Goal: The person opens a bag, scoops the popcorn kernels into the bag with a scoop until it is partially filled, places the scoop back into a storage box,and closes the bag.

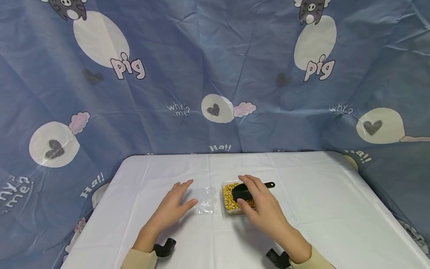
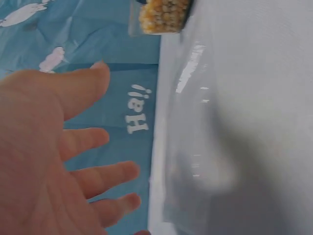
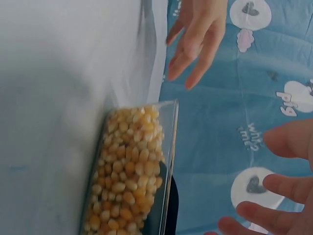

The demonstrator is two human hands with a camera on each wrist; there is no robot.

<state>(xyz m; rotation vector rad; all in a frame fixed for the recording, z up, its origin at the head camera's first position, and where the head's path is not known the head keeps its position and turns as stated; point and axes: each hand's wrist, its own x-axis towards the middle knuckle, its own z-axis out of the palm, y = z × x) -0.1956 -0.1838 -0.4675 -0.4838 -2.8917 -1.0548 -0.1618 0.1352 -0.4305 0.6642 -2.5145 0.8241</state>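
A clear box (image 3: 172,127) full of yellow corn kernels (image 1: 229,196) stands near the middle of the table, and a black scoop (image 1: 242,192) lies on the kernels with its handle pointing right. My right hand (image 1: 265,209) hovers over the box's right side, fingers spread, apart from the scoop as the right wrist view shows. To the left of the box, a clear plastic bag (image 1: 207,201) lies flat. Above the bag's left part is my left hand (image 1: 171,209), its fingers extended and holding nothing. In the left wrist view the bag (image 2: 190,147) is below the spread fingers.
A white cloth (image 1: 161,168) covers the table. Behind it hangs a blue printed curtain (image 1: 188,74), which also drops along both sides. Black wrist mounts (image 1: 165,248) are strapped below each hand.
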